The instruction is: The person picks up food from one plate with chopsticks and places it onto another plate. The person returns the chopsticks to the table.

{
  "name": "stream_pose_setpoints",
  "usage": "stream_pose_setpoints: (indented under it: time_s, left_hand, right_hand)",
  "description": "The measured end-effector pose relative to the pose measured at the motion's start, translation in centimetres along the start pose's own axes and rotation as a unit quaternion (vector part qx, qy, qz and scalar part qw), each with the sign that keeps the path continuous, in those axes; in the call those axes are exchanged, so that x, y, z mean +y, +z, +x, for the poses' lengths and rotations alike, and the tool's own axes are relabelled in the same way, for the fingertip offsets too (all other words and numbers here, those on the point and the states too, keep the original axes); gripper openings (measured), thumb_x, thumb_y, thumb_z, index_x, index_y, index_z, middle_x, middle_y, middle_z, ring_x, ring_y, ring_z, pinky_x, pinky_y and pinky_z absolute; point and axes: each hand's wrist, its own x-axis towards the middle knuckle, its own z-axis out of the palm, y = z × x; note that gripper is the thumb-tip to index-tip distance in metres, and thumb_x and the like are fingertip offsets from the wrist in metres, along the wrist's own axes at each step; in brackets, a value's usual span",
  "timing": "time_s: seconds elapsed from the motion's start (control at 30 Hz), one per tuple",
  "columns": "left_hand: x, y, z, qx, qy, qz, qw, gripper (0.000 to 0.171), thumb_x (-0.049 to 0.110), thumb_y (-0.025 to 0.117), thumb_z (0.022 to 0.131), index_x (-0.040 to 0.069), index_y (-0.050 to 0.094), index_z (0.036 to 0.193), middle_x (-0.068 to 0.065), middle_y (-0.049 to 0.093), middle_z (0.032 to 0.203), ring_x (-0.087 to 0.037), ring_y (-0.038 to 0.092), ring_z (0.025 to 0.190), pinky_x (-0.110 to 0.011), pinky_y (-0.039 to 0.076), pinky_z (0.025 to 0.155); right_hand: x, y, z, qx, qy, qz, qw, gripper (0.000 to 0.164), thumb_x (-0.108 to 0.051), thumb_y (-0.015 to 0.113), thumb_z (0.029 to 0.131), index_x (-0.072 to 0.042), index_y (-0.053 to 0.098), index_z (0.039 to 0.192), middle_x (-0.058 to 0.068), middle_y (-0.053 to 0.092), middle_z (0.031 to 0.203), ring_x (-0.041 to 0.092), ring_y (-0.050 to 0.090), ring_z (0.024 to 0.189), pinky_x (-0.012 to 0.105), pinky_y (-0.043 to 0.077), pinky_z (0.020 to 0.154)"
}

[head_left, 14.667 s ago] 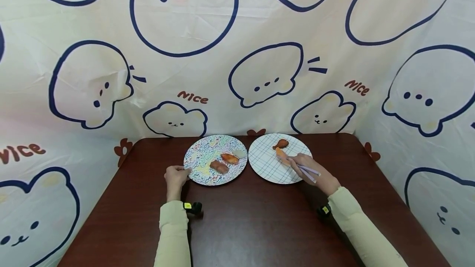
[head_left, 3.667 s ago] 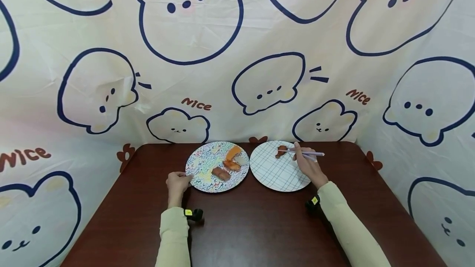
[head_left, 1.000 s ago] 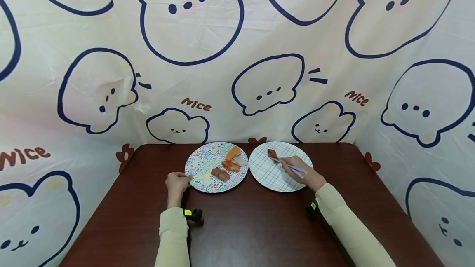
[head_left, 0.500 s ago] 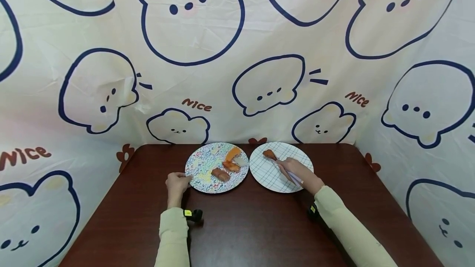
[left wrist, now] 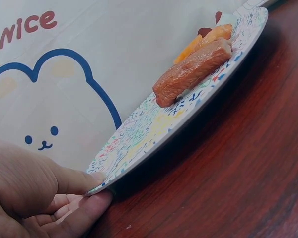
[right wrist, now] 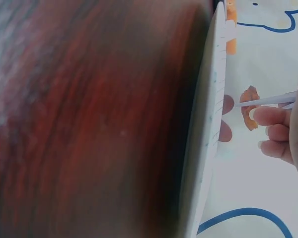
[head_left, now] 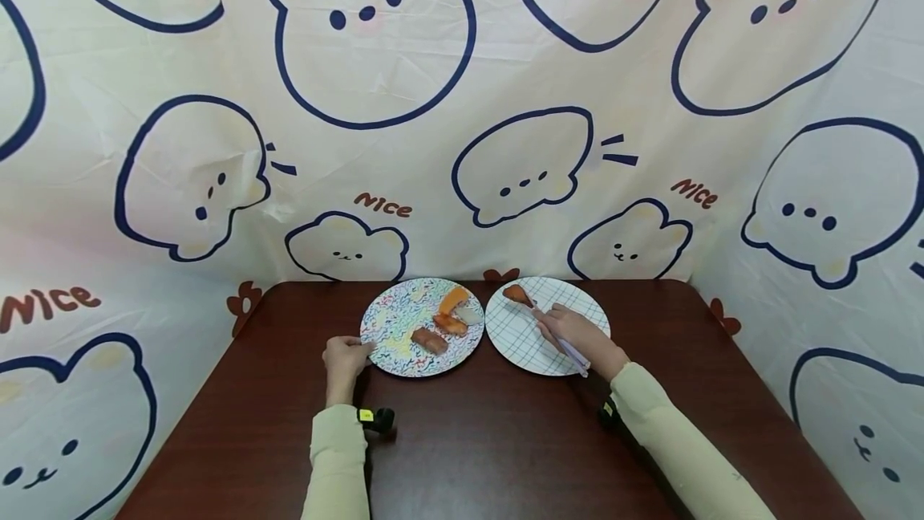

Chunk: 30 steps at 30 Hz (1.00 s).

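Note:
My left hand [head_left: 346, 358] pinches the left edge of a colourfully speckled plate [head_left: 382, 323], thumb on top and fingers beneath, as the left wrist view shows. On that plate lie a brown chunk of meat [head_left: 429, 340], a glossy orange-brown piece [head_left: 451, 325], an orange slice [head_left: 453, 298] and a whitish piece [head_left: 471, 315]. My right hand [head_left: 577, 335] grips pale lilac chopsticks [head_left: 573, 353] over a white checked plate [head_left: 508, 343]. Their tips meet the narrow end of a brown chicken drumstick [head_left: 516, 294], near that plate's upper left. In the right wrist view the drumstick [right wrist: 249, 109] appears beyond the fingers.
Both plates stand side by side, rims close together, at the far edge of a dark brown table [head_left: 462, 440]. Behind and beside it hangs a pale cloth [head_left: 520, 247] with blue bear drawings. A black wrist camera [head_left: 377, 419] sits at the left wrist.
Over the last second the drumstick and chopsticks have shifted left across the checked plate. Long before, the orange slice was on the checked plate; now it is on the speckled one. The left hand keeps its pinch.

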Motion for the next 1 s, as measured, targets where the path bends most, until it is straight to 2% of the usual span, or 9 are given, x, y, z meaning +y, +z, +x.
stream_pose_setpoints:
  time_s: [0.13,0.33,0.57,0.7,0.87,1.0]
  left_hand:
    - [-0.2,0.0,0.0,0.002,0.000,-0.001,1.0000,0.032,0.008,0.072,0.091,-0.015,0.066,0.112,-0.035,0.062,0.112,-0.023,0.072,0.071,-0.033,0.057,0.062]
    - [-0.5,-0.1,0.0,0.003,-0.002,0.002,1.0000,0.030,0.008,0.072,0.091,-0.014,0.067,0.111,-0.034,0.063,0.113,-0.021,0.070,0.069,-0.033,0.056,0.063]
    - [-0.4,0.0,0.1,0.001,0.006,0.000,1.0000,0.029,0.008,0.072,0.091,-0.014,0.067,0.109,-0.034,0.062,0.110,-0.021,0.070,0.068,-0.033,0.056,0.061]
    - [-0.4,0.0,0.2,0.003,0.008,-0.001,1.0000,0.027,0.008,0.073,0.090,-0.014,0.067,0.106,-0.033,0.063,0.106,-0.022,0.070,0.068,-0.033,0.057,0.060]
    - [-0.4,0.1,0.2,0.008,0.010,0.000,0.9999,0.027,0.008,0.073,0.090,-0.014,0.068,0.105,-0.033,0.063,0.106,-0.023,0.070,0.068,-0.034,0.058,0.061]
    - [-0.3,0.0,0.1,0.010,0.006,0.002,0.9999,0.028,0.008,0.073,0.090,-0.014,0.068,0.106,-0.033,0.063,0.107,-0.022,0.070,0.068,-0.034,0.058,0.061]
  right_hand:
    - [-0.4,-0.3,0.3,0.005,-0.010,-0.013,1.000,0.036,-0.008,0.060,0.097,0.010,0.064,0.128,0.013,0.072,0.095,0.027,0.066,0.092,0.037,0.057,0.081]
    - [-1.3,-0.9,0.7,0.008,-0.009,-0.001,1.000,0.036,-0.010,0.060,0.098,0.008,0.064,0.129,0.012,0.072,0.093,0.029,0.067,0.095,0.040,0.057,0.084]
    - [-1.7,-1.2,1.1,0.033,-0.033,-0.009,0.999,0.034,-0.007,0.062,0.096,0.008,0.066,0.126,0.011,0.071,0.090,0.024,0.064,0.087,0.035,0.057,0.077]
    - [-2.0,-1.3,1.4,0.044,-0.041,0.004,0.998,0.034,-0.006,0.062,0.095,0.009,0.066,0.125,0.010,0.071,0.087,0.023,0.063,0.084,0.035,0.057,0.075]
    - [-2.6,-1.5,2.0,0.040,-0.039,0.015,0.998,0.035,-0.005,0.062,0.095,0.008,0.065,0.128,0.013,0.073,0.094,0.025,0.065,0.088,0.035,0.058,0.076]
    - [-3.2,-1.4,2.6,0.051,-0.051,0.033,0.997,0.034,-0.005,0.062,0.096,0.009,0.065,0.126,0.012,0.072,0.089,0.025,0.064,0.085,0.035,0.058,0.073]
